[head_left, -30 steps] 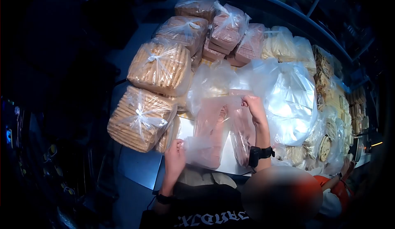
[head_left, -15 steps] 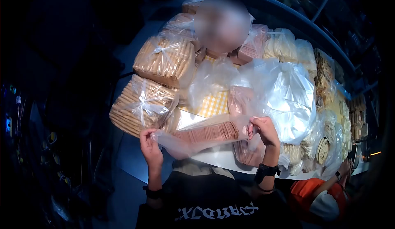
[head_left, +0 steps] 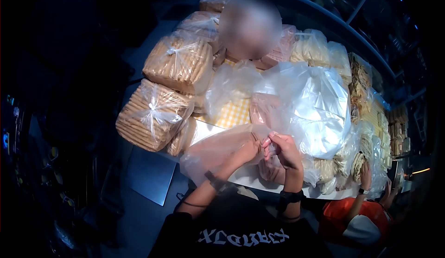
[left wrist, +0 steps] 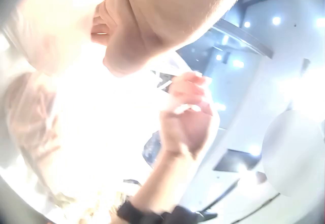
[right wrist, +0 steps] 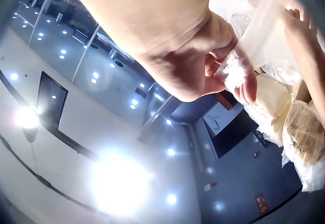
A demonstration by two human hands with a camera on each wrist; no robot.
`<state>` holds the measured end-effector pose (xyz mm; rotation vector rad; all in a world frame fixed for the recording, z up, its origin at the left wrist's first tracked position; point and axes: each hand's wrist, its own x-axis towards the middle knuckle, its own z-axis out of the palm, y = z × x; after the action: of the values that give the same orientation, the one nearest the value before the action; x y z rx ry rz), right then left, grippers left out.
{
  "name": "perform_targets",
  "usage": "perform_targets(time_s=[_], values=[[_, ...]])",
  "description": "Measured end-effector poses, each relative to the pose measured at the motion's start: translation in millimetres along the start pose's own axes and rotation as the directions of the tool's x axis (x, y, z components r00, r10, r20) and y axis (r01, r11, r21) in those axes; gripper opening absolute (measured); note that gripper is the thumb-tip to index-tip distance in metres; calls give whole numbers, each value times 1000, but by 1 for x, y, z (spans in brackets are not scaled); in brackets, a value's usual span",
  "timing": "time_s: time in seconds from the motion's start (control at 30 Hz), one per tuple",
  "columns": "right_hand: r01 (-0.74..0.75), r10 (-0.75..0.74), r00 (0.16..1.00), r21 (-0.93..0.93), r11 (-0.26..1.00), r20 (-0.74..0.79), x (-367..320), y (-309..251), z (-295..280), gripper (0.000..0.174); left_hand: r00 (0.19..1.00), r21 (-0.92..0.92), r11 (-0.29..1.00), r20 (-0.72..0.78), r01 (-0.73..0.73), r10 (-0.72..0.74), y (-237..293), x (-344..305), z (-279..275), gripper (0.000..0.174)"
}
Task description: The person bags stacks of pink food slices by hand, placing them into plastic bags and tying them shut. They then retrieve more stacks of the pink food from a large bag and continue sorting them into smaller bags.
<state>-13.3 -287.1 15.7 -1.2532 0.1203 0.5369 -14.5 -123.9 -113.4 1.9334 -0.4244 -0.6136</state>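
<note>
A clear plastic bag (head_left: 204, 153) with a row of pinkish-brown flat pieces inside lies at the table's near edge. My left hand (head_left: 250, 152) reaches across it, fingers curled in the plastic near the bag's right end. Right beside it, my right hand (head_left: 285, 150) pinches the bag's bunched mouth. In the right wrist view the gathered plastic (right wrist: 234, 71) shows between thumb and fingers. Glare washes out the bag in the left wrist view, where the left hand (left wrist: 124, 36) shows curled fingers. A second bag of pink pieces (head_left: 265, 107) lies just beyond my hands.
Tied bags of tan sticks (head_left: 150, 114) stack up on the left. A large shiny plastic bag (head_left: 324, 114) lies to the right, with several bags of pale pieces (head_left: 313, 49) behind. A yellow checked cloth (head_left: 234, 112) covers part of the table. Another person in orange (head_left: 345, 216) works at lower right.
My hands held the bag's mouth stretched wide apart; the left hand has since crossed to the right, beside the right hand, and the mouth is gathered. The bag turned lengthwise along the near edge.
</note>
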Motion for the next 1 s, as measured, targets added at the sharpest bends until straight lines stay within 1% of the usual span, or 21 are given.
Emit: perform_targets(time_s=[0.03,0.07,0.1,0.13,0.2,0.27,0.3,0.4,0.43,0.5,0.57,0.6,0.63,0.7,0.73,0.77,0.83,0.87,0.97,1.0], values=[[-10,10,1000,7,1000,4,0,0,0,38,999,-270,963,44,19,-8,-12,7,0,29],[-20,19,1000,18,1000,12,1,1,0,38,996,-520,853,89,50,-4,-26,12,1,30],[-29,29,999,30,999,20,3,2,-1,38,991,-724,685,132,85,17,-30,18,-5,31],[-43,41,999,45,998,29,4,8,-3,38,984,-876,464,172,131,46,-34,22,-7,32],[-55,54,998,60,997,28,6,15,-3,38,975,-956,208,220,207,40,-38,27,-10,34],[-45,45,999,71,996,1,7,20,1,37,965,-943,201,258,264,-56,-20,20,-20,38],[-37,38,999,78,996,-14,8,21,1,37,942,-961,80,276,266,190,17,9,-34,39],[-10,15,999,100,995,-50,8,18,-3,35,939,-957,-83,252,277,234,20,19,-26,35],[-1,9,997,106,994,-72,6,18,-6,35,938,-962,-7,266,274,221,23,23,-26,34],[58,-38,985,117,991,-167,6,19,-10,34,936,-952,150,292,266,195,33,32,-30,32],[134,-99,960,118,984,-263,7,21,-13,34,954,-939,255,269,229,134,30,34,-26,32],[157,-115,947,119,980,-301,8,22,-12,34,969,-927,320,233,194,87,25,37,-25,32],[180,-130,931,118,977,-340,9,22,-11,34,985,-902,405,171,147,23,18,38,-21,32],[217,-153,909,127,968,-388,12,21,-7,34,993,-766,641,-28,53,-115,5,37,-13,32],[237,-163,898,139,961,-408,14,22,-4,33,978,-660,750,-124,45,-167,1,37,-10,33],[257,-172,887,150,955,-429,17,22,-1,33,961,-557,829,-194,57,-196,-4,34,-5,33],[293,-186,862,166,942,-471,21,26,5,33,923,-364,925,-309,109,-230,-7,31,-2,33],[311,-193,851,173,935,-488,22,29,8,33,910,-295,945,-338,140,-240,-9,29,0,34],[342,-211,852,205,917,-478,25,27,16,35,887,-157,965,-386,209,-254,-15,27,6,35],[334,-205,867,223,916,-454,21,22,21,35,889,-122,966,-379,228,-257,-19,30,10,35]])
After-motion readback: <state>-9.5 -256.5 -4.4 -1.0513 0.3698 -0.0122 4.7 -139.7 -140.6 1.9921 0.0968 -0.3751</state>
